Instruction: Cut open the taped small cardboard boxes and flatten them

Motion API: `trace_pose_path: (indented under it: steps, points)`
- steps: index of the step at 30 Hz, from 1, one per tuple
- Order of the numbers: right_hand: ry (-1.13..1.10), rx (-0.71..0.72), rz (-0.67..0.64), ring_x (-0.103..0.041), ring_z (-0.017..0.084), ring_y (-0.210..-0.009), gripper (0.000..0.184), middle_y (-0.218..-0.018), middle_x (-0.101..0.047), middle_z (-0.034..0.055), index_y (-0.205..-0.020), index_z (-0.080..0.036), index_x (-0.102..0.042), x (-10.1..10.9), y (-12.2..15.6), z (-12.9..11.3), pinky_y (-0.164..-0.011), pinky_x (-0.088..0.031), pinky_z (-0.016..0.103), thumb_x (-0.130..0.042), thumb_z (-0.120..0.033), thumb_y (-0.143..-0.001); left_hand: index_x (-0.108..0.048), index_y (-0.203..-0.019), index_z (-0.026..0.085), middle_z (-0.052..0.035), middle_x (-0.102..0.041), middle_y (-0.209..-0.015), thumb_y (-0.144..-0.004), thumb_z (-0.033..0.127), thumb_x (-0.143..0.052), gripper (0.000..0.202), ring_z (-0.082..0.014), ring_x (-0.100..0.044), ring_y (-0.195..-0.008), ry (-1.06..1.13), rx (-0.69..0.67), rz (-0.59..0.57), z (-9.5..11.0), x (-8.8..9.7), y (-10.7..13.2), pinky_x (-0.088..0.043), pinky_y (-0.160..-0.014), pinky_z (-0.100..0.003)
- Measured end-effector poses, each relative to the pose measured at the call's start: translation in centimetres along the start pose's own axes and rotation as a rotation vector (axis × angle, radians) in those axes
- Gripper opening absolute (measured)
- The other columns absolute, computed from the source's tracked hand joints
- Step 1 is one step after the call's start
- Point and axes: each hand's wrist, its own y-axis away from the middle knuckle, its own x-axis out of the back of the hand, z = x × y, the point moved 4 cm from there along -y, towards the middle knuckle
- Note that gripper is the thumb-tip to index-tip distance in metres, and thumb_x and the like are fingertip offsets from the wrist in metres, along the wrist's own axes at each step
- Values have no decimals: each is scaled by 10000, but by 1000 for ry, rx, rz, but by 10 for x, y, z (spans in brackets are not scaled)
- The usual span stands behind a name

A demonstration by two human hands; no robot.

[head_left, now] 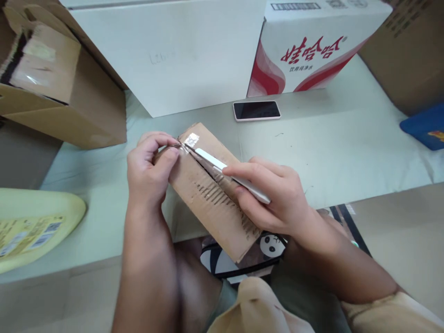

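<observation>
A small flat cardboard box (211,217) lies tilted across the front edge of the bench, its near end over my lap. A dark slit runs along its top face, with torn, ridged cardboard beside it and a shiny piece of clear tape (191,139) near the far end. My left hand (149,162) pinches the far left corner of the box between thumb and fingers. In my right hand (277,194) is a slim white utility knife (212,160), held slantwise over the slit. Its tip meets the box close to my left fingertips.
A phone (256,110) lies on the pale green cloth (333,138). Behind it stand a large white box (166,60) and a red-and-white carton (312,55). An open cardboard box (93,101) is at left, above a yellow bottle (38,226). A blue container (425,127) sits at right.
</observation>
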Motion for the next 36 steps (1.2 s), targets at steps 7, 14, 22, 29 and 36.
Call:
trace_pose_path:
  steps: [7, 14, 22, 29, 36]
  points:
    - [-36, -17, -2, -744, 119, -844, 234, -1061, -807, 39, -1174, -198, -684, 1, 0, 1, -766, -584, 218, -575, -143, -975, -690, -678, 222, -29, -679, -869, -549, 275, -739, 148, -227, -624, -892, 157, 117, 20, -1, -4, 0, -477, -882, -395]
    - [-28, -36, 14, -755, 129, -859, 237, -1036, -816, 41, -1163, -191, -705, -1, 1, 3, -783, -586, 215, -565, -155, -974, -688, -662, 227, -25, -673, -861, -535, 276, -722, 140, -223, -612, -888, 170, 118, 33, -1, -5, 0, -469, -872, -393]
    - [49, -78, -126, -762, 146, -888, 284, -1117, -813, 70, -1257, -186, -688, -4, -1, 3, -742, -562, 240, -526, -213, -1024, -628, -675, 221, -45, -667, -894, -562, 258, -730, 157, -232, -603, -895, 153, 106, 20, 0, -7, 1, -472, -857, -398]
    - [-15, -116, -76, -736, 124, -756, 233, -992, -819, 50, -1171, -151, -698, -2, -2, 6, -715, -551, 226, -554, -205, -995, -637, -664, 215, -43, -651, -868, -547, 245, -717, 145, -223, -604, -876, 164, 105, 20, 1, -9, 1, -465, -859, -401]
    - [-29, -114, -46, -716, 116, -711, 254, -970, -824, 31, -1137, -172, -724, -3, -3, 8, -712, -554, 222, -546, -170, -956, -651, -673, 204, -48, -650, -880, -548, 248, -722, 151, -211, -599, -864, 172, 116, 21, -2, -8, 1, -461, -857, -398]
